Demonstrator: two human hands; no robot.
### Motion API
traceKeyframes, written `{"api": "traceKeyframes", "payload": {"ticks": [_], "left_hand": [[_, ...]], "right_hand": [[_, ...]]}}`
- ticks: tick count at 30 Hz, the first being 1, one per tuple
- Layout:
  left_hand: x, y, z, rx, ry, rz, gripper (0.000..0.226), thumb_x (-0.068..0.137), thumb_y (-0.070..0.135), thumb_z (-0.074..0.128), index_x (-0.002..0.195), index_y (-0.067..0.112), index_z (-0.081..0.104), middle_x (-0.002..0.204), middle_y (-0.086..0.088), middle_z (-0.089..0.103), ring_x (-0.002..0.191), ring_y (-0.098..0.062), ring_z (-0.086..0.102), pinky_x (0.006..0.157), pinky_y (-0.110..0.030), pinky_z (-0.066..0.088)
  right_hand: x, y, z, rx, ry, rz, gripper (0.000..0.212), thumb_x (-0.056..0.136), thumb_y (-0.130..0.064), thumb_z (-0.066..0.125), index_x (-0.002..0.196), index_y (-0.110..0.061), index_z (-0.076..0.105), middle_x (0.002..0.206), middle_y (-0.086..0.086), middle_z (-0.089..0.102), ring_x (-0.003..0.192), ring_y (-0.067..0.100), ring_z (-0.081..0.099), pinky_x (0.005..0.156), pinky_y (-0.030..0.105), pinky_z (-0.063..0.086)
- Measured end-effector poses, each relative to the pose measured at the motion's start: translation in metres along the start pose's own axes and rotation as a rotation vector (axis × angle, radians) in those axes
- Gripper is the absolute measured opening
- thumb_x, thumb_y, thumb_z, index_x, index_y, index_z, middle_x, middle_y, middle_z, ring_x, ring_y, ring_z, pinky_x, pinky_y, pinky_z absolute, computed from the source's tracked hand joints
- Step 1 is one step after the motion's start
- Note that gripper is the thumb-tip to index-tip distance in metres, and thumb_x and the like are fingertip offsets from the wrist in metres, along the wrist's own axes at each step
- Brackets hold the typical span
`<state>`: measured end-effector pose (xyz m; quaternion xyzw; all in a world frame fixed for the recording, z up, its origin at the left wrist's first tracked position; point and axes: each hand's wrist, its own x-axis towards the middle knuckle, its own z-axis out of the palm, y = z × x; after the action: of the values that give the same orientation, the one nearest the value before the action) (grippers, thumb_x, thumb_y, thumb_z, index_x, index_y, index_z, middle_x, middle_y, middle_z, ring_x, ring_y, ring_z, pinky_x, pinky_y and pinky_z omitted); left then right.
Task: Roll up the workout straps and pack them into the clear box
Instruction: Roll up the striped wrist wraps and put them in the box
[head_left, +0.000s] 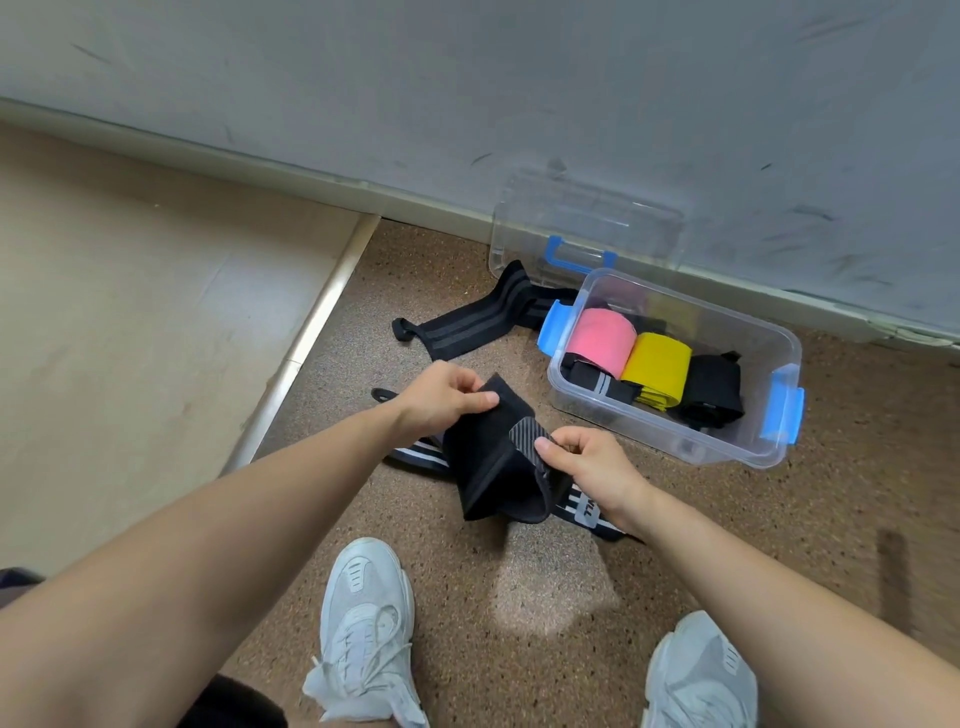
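Striped strap (586, 512) partly under blk wrap (488, 467)

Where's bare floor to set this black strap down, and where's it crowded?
Free: speckled brown floor between the clear plastic box and the right white sneaker. Crowded: pink roll, yellow roll and black roll fill the box's near side; a grey-striped black strap lies left of it.
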<state>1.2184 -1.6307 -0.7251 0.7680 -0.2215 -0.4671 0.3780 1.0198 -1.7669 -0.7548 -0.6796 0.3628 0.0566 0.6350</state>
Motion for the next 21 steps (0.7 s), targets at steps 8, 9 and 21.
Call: {"api": "traceKeyframes", "payload": {"ticks": [8,9,21], "left_hand": [[-0.008,-0.020,-0.088,-0.292,0.583,-0.155,0.015,0.104,0.017,0.061,0.105,0.003,0.056,0.095,-0.021,0.068,0.056,-0.022,0.071,0.049,-0.026,0.059],[-0.005,-0.023,-0.087,-0.287,0.634,-0.174,0.016,0.104,0.018,0.061,0.100,0.005,0.054,0.091,-0.022,0.065,0.056,-0.022,0.068,0.053,-0.028,0.061],[-0.008,-0.043,-0.078,-0.065,0.657,-0.426,0.020,0.097,0.022,0.071,0.093,0.006,0.060,0.090,-0.019,0.075,0.068,-0.031,0.075,0.073,-0.044,0.065]], "right_hand": [[-0.007,0.037,-0.036,-0.110,0.156,0.078,0.034,0.100,-0.028,0.062,0.071,-0.014,0.048,0.066,0.005,0.041,0.064,0.018,0.036,0.064,0.034,0.030],[-0.004,0.036,-0.036,-0.127,0.168,0.079,0.034,0.100,-0.030,0.061,0.072,-0.015,0.048,0.066,0.004,0.043,0.063,0.018,0.040,0.064,0.035,0.034],[0.003,0.052,-0.051,0.156,0.497,0.547,0.017,0.097,-0.010,0.065,0.106,0.002,0.058,0.096,0.023,0.071,0.058,0.031,0.074,0.057,0.039,0.064]]}}
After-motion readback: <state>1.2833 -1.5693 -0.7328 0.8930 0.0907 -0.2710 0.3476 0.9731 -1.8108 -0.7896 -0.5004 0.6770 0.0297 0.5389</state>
